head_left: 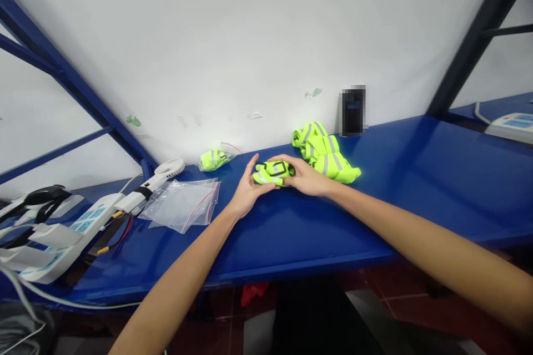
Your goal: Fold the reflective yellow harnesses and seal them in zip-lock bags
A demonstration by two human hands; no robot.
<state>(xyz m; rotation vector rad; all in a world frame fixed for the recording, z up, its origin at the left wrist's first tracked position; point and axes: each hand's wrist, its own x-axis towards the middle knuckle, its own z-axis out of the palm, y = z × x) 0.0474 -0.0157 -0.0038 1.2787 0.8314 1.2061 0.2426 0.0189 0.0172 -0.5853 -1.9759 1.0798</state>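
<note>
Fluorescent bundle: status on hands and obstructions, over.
Left hand and right hand holding fluorescent bundle, one each side. Bundle gathered compactly. Looser fluorescent heap close beyond right hand, might crowd it.

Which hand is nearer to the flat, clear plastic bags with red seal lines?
The left. The left hand is just right of the clear bags, apart from them; the right hand is farther right, across the neon-yellow striped fabric bundle both hands hold.

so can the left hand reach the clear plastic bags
Probably yes: only bare blue tabletop shows between the left hand and the clear plastic bags, though it would likely have to let go of the yellow-green bundle.
</note>
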